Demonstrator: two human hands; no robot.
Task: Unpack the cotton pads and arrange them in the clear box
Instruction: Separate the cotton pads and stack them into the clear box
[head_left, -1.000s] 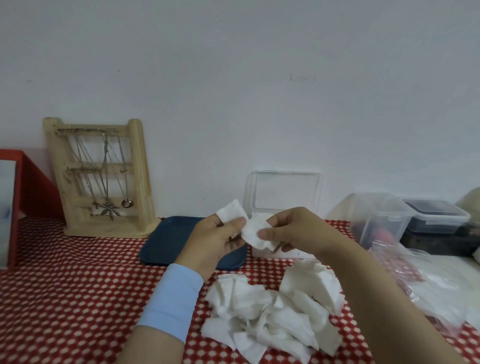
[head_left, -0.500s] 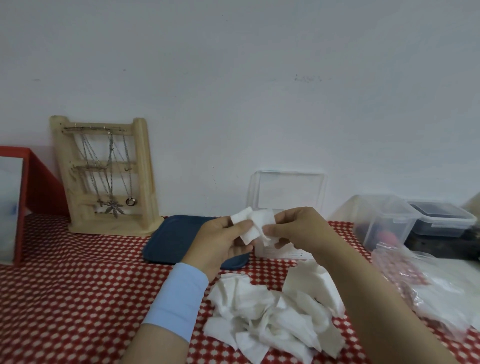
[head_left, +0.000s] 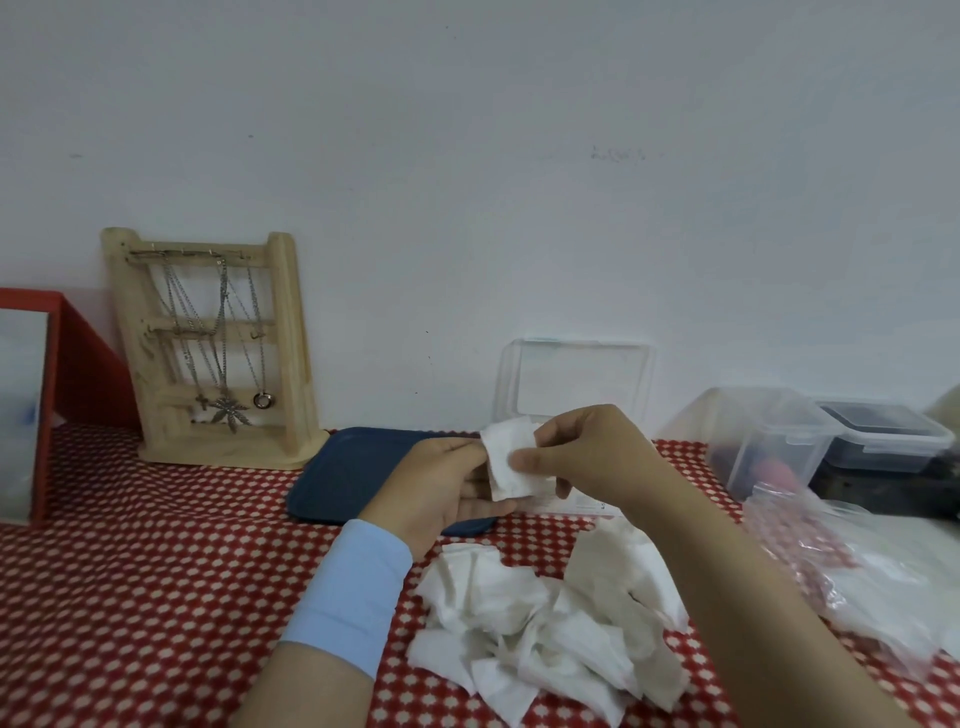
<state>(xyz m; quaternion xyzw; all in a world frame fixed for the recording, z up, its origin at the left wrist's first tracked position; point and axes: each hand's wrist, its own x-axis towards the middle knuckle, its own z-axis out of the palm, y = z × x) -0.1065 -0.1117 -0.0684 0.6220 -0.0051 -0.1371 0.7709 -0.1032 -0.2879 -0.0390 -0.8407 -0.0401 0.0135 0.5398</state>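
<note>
— Red cloth with white dots (head_left: 156, 571) covers the whole table, yes?

— Edge to edge. The biggest thing on it is the heap of cotton pads (head_left: 545, 623), crumpled and overlapping, lying near the front between the two forearms.

— And to the right of the heap?

— A crinkled plastic bag (head_left: 857, 566), lying close beside it. Behind the bag a clear container (head_left: 769, 441) stands with a dark-lidded container (head_left: 883, 431) just beside it.

— On the left?

— A dark blue tray (head_left: 353, 478) lies flat on the cloth. A wooden stand (head_left: 208, 353) hung with necklaces sits at the wall, and a red-framed mirror (head_left: 31, 405) is at the far edge.

— Where is the clear box (head_left: 576, 382)?

— At the back by the wall, just right of the tray, its lid standing open. The hands hide most of its body, so I cannot tell what lies inside.

— The hands, then?

— Both are raised in front of the box. The left hand (head_left: 441, 488), with a pale blue cuff (head_left: 348, 597) at the wrist, holds one cotton pad (head_left: 511, 462) by its left edge between thumb and fingers. The right hand (head_left: 587, 462) pinches the same pad between thumb and forefinger. The pad is roughly upright, above the table and apart from the heap.
</note>
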